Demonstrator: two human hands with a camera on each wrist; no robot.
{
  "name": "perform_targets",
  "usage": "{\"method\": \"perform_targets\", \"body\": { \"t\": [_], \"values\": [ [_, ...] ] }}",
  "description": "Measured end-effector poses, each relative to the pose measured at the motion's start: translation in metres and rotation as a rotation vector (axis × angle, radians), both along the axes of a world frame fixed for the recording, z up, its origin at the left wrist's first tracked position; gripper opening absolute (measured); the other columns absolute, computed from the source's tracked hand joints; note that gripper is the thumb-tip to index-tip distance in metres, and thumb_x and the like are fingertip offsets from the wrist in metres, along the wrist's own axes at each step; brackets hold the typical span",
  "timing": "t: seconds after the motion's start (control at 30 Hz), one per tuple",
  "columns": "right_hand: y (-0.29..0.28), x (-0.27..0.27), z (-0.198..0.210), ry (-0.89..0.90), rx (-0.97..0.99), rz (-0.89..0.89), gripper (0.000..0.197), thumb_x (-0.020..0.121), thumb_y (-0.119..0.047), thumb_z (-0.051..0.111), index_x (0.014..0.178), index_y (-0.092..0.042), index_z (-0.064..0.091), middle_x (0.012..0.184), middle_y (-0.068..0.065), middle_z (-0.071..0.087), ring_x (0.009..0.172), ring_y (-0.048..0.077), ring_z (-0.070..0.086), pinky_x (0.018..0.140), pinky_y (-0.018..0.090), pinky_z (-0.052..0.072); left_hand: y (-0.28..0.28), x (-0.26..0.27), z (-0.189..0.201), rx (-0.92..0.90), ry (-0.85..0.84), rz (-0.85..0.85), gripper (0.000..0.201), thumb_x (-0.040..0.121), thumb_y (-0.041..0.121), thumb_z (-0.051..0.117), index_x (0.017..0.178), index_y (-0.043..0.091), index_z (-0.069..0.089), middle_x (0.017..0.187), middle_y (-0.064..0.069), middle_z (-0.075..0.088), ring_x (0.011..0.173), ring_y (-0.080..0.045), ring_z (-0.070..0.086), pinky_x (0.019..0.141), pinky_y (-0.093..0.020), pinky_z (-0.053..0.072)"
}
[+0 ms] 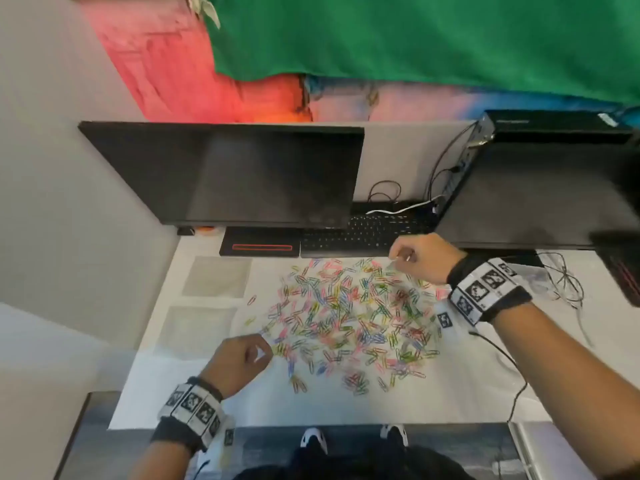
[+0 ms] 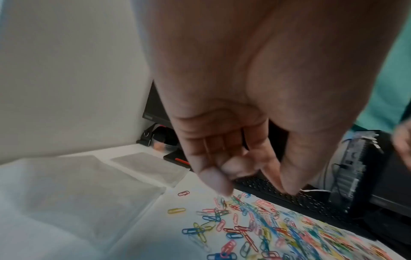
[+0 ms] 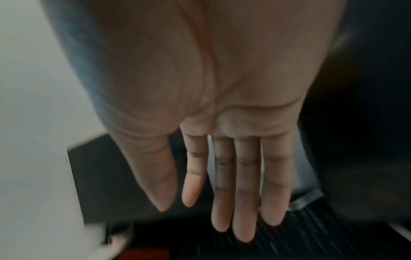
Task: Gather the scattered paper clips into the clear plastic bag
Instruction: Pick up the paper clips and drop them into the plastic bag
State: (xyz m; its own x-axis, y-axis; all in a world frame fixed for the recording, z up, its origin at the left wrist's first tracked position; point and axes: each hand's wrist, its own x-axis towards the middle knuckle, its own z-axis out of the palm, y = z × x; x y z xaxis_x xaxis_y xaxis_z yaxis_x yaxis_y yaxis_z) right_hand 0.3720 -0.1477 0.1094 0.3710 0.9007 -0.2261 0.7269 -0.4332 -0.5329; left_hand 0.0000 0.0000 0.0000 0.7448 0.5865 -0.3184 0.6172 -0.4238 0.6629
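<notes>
Several coloured paper clips (image 1: 346, 317) lie scattered in a wide heap on the white sheet, with a few strays (image 2: 177, 210) at its left. Two flat clear plastic bags (image 1: 216, 277) (image 1: 197, 327) lie left of the heap; the left wrist view shows the nearer bag (image 2: 77, 184) and the farther one (image 2: 151, 167). My left hand (image 1: 265, 353) hovers at the heap's near-left edge, fingers loosely curled toward the thumb (image 2: 251, 184), with nothing visible in them. My right hand (image 1: 401, 256) is at the heap's far-right edge by the keyboard, fingers straight (image 3: 200, 219) and empty.
A dark monitor (image 1: 235, 174) and its black base (image 1: 259, 245) stand behind the sheet, with a black keyboard (image 1: 363, 233) beside them. A computer tower (image 1: 536, 188) and loose cables (image 1: 561, 282) are at the right. A grey partition closes the left side.
</notes>
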Motion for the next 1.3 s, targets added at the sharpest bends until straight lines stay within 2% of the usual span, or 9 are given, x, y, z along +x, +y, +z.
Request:
{"method": "perform_targets", "body": {
  "t": [0.1, 0.17, 0.33, 0.5, 0.7, 0.8, 0.93, 1.1, 1.3],
  "values": [
    [-0.017, -0.006, -0.069, -0.006, -0.356, 0.014, 0.013, 0.078, -0.031, 0.074, 0.082, -0.033, 0.061, 0.099, -0.009, 0.063, 0.095, 0.019, 0.063, 0.078, 0.027, 0.049, 0.028, 0.014, -0.012, 0.148, -0.065, 0.127, 0.016, 0.081, 0.011, 0.077, 0.082, 0.025, 0.07, 0.068, -0.003, 0.052, 0.06, -0.016, 0.048, 0.06, -0.023, 0.041],
    [-0.041, -0.011, -0.112, 0.058, -0.491, -0.026, 0.025, 0.072, -0.027, 0.08, 0.09, -0.027, 0.062, 0.116, -0.008, 0.062, 0.103, 0.02, 0.06, 0.085, 0.027, 0.048, 0.049, 0.015, -0.025, 0.209, -0.1, 0.311, 0.022, 0.077, 0.007, 0.079, 0.089, 0.021, 0.067, 0.084, -0.011, 0.055, 0.072, -0.024, 0.053, 0.072, -0.032, 0.046],
    [-0.096, -0.014, -0.16, 0.144, -0.567, -0.172, 0.121, 0.036, -0.047, 0.092, 0.138, -0.028, 0.03, 0.136, 0.01, 0.043, 0.119, 0.03, 0.051, 0.099, 0.043, 0.046, 0.078, -0.005, -0.069, 0.148, 0.075, 0.688, 0.048, 0.076, 0.021, 0.082, 0.115, 0.009, 0.056, 0.119, -0.022, 0.054, 0.097, -0.039, 0.062, 0.093, -0.047, 0.051],
    [-0.129, -0.014, -0.18, 0.037, -0.581, -0.237, 0.147, 0.034, -0.054, 0.091, 0.15, -0.033, 0.003, 0.143, 0.015, 0.023, 0.131, 0.041, 0.038, 0.102, 0.052, 0.043, 0.07, -0.022, -0.094, 0.014, 0.154, 0.745, 0.04, 0.084, 0.016, 0.073, 0.118, 0.004, 0.055, 0.101, -0.022, 0.07, 0.105, -0.04, 0.063, 0.091, -0.045, 0.05],
    [-0.123, -0.032, -0.201, 0.073, -0.391, -0.252, 0.13, 0.048, -0.042, 0.092, 0.151, -0.022, 0.014, 0.144, 0.015, 0.02, 0.133, 0.036, 0.034, 0.108, 0.042, 0.037, 0.068, -0.025, -0.09, 0.059, 0.211, 0.646, 0.02, 0.087, 0.016, 0.067, 0.106, 0.011, 0.073, 0.105, -0.019, 0.074, 0.106, -0.039, 0.066, 0.095, -0.039, 0.052],
    [-0.115, -0.039, -0.209, 0.079, -0.303, -0.285, 0.115, 0.053, -0.039, 0.091, 0.147, -0.019, 0.029, 0.134, 0.011, 0.028, 0.115, 0.026, 0.044, 0.106, 0.033, 0.039, 0.069, -0.023, -0.08, 0.058, 0.142, 0.647, 0.017, 0.088, 0.021, 0.069, 0.102, 0.013, 0.076, 0.097, -0.016, 0.076, 0.099, -0.036, 0.07, 0.092, -0.036, 0.054],
    [-0.106, -0.043, -0.211, 0.038, -0.142, -0.288, 0.087, 0.066, -0.035, 0.086, 0.141, -0.021, 0.044, 0.13, 0.01, 0.031, 0.103, 0.019, 0.046, 0.1, 0.023, 0.039, 0.061, -0.006, -0.037, 0.022, -0.121, 0.684, 0.009, 0.089, 0.017, 0.069, 0.097, 0.017, 0.073, 0.076, -0.007, 0.073, 0.071, -0.029, 0.073, 0.075, -0.032, 0.062],
    [-0.1, -0.045, -0.215, -0.139, -0.104, -0.202, 0.044, 0.082, -0.027, 0.073, 0.124, -0.02, 0.064, 0.128, 0.01, 0.048, 0.105, 0.025, 0.058, 0.093, 0.024, 0.042, 0.012, 0.034, 0.012, -0.016, -0.208, 0.376, 0.019, 0.087, 0.004, 0.072, 0.103, 0.015, 0.072, 0.069, 0.001, 0.067, 0.05, -0.021, 0.069, 0.054, -0.031, 0.06],
    [-0.094, -0.033, -0.214, -0.176, -0.027, -0.157, 0.017, 0.084, -0.01, 0.069, 0.098, -0.013, 0.076, 0.099, 0.007, 0.068, 0.083, 0.021, 0.064, 0.084, 0.027, 0.053, -0.039, 0.101, 0.009, 0.096, -0.044, 0.091, 0.021, 0.089, 0.012, 0.064, 0.108, 0.014, 0.074, 0.091, -0.001, 0.076, 0.051, -0.002, 0.058, 0.073, -0.027, 0.058]
  ]
}}
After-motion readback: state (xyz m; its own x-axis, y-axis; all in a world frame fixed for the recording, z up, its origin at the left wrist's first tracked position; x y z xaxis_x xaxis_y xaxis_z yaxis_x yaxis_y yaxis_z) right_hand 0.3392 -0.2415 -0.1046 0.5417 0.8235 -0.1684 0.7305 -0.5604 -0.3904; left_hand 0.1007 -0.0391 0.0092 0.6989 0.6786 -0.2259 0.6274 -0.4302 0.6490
